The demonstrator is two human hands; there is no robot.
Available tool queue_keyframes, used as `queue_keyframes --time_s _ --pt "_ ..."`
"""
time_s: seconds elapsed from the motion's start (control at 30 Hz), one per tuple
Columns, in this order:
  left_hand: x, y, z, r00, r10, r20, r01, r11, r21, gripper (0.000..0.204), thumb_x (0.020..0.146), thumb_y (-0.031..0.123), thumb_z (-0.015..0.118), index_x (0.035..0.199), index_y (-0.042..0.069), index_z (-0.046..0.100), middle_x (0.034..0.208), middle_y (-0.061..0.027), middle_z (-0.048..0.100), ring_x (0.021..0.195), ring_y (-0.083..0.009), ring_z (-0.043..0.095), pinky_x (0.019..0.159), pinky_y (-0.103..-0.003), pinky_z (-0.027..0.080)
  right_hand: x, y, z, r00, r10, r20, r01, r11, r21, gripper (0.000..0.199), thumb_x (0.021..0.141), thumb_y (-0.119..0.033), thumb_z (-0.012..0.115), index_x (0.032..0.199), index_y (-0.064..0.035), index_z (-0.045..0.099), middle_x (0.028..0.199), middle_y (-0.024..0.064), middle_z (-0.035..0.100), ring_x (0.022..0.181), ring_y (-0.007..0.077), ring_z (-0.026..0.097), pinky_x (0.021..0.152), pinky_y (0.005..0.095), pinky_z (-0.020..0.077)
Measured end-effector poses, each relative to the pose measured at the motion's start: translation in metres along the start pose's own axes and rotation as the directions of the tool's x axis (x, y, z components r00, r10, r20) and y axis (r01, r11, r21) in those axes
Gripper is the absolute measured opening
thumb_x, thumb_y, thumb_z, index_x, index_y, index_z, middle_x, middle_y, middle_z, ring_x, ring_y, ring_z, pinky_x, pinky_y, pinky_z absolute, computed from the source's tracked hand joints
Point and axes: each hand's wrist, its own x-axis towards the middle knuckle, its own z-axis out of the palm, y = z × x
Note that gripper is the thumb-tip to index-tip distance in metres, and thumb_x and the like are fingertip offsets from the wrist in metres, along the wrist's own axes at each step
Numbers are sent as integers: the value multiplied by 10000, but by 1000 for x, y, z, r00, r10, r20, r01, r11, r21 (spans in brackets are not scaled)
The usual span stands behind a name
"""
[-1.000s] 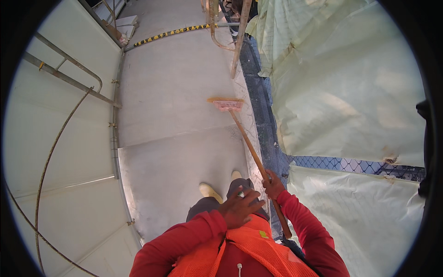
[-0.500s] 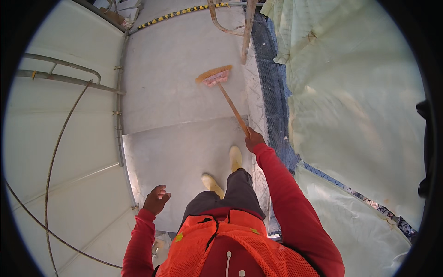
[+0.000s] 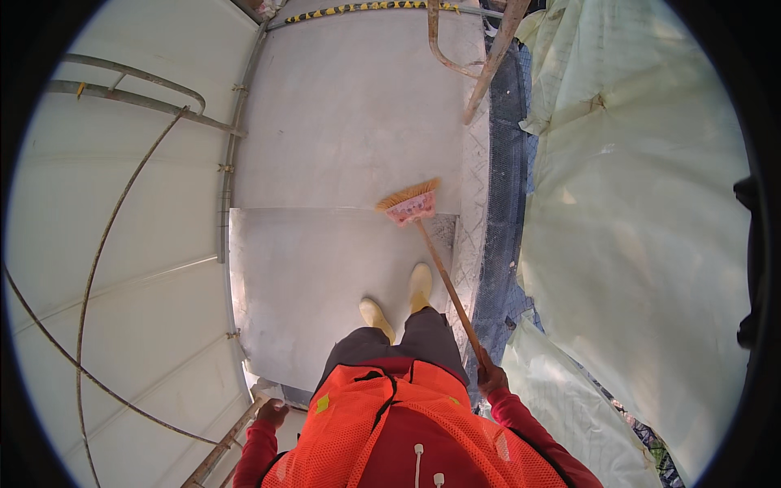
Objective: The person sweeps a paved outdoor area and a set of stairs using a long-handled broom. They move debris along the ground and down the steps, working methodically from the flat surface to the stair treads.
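Observation:
A long-handled broom (image 3: 411,210) with a pinkish-red head and tan bristles stretches ahead of me, its head near the seam between two floor panels. My right hand (image 3: 491,379), low on the right beside my hip, is closed around the end of its wooden handle (image 3: 447,279). At my left side, my left hand (image 3: 273,412) hangs with loosely bent fingers and nothing seen in it, close to a metal pole (image 3: 224,443). My feet in pale yellow boots (image 3: 420,286) stand on the near grey panel (image 3: 293,285).
White sheeting (image 3: 138,211) with a metal rail (image 3: 154,106) and a hanging cable (image 3: 102,252) lines the left. Along the right run dark mesh (image 3: 500,179) and pale green sheeting (image 3: 634,211). A pole (image 3: 496,61) and a yellow-black striped bar (image 3: 358,10) are ahead.
The broom head has come nearer to me and slightly right, and its bristles now lie around the panel seam. My right hand has drawn back toward my hip. My left hand has lowered and moved back.

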Motion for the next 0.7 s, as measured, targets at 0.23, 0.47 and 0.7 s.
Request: queue_keyframes --time_s 0.23,0.47,0.7 --pt "13 136 -55 887 406 -222 -460 820 -339 489 968 329 762 1361 64 646 1169 -184 763 1107 -298 743 959 -407 575 34 -33 37 980 200 11 -194 961 -199 657 1039 -319 604 1646 -365 355 988 276 747 946 487 731 849 543 581" --pt "-17 180 -129 590 711 -382 -807 510 -298 500 973 192 767 1420 38 603 1198 -174 747 1128 -293 728 957 -417 570 -1 -76 52 991 119 -65 -123 990 -65 627 1032 -302 613 1625 -315 409 1110 266 748 1042 486 712 898 539 576" --pt "67 64 -170 838 512 -186 -543 814 -208 490 936 304 796 1312 18 663 1140 -199 746 1036 -300 747 894 -416 602 125 -189 142 981 91 -168 -101 994 -48 656 1013 -278 632 1631 -271 414 1269 258 718 1151 462 701 999 515 559"
